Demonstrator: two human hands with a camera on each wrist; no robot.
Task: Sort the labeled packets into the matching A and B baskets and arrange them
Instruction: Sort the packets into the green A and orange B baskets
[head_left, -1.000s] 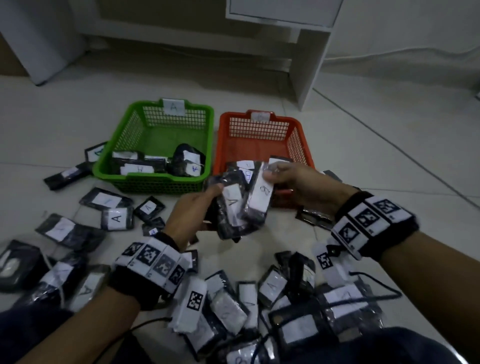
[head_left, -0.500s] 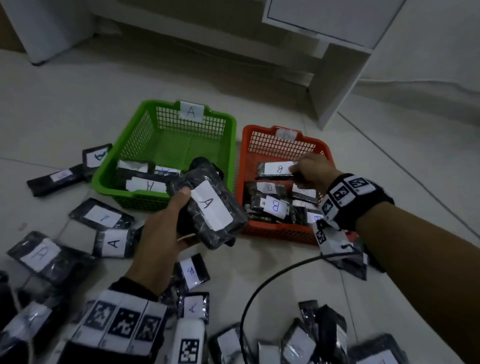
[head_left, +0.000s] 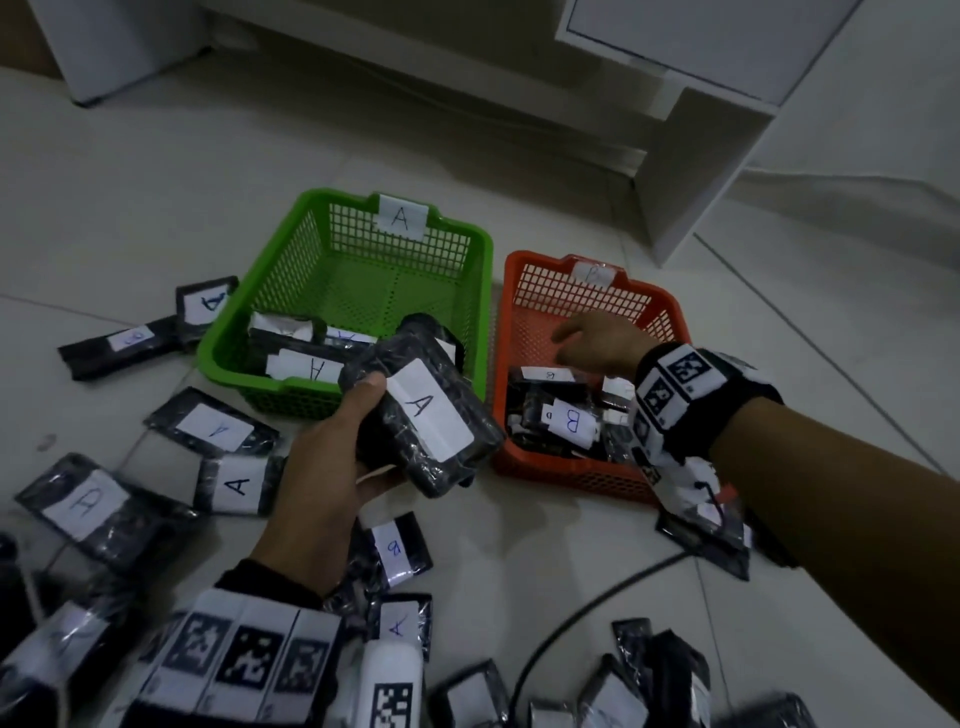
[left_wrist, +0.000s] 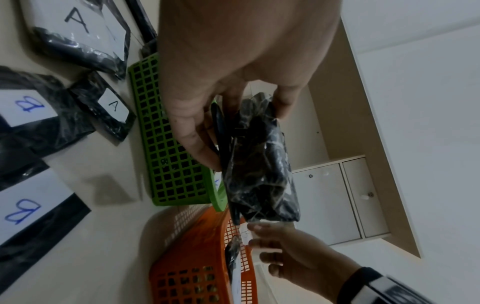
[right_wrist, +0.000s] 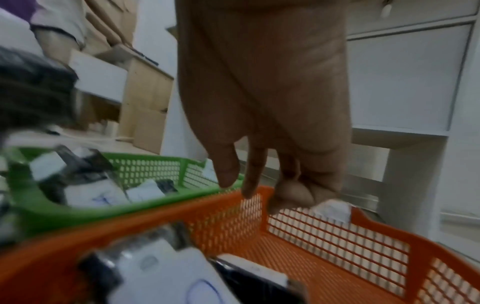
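Over green basket (head_left: 470, 291) rim | left hand (head_left: 332, 467) grip clamped on A packets (head_left: 423, 415) | right hand (head_left: 602, 345) fingers loose, empty, above orange basket (head_left: 670, 322)

Black fabric wristbands (head_left: 691, 400) covered in white square tags printed with black-and-white coded markers circle both bare forearms; a white marker-tagged block (head_left: 389, 686) hangs at the left wrist.

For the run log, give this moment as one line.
left hand: grips A packet | right hand: empty over orange basket | green basket: pending
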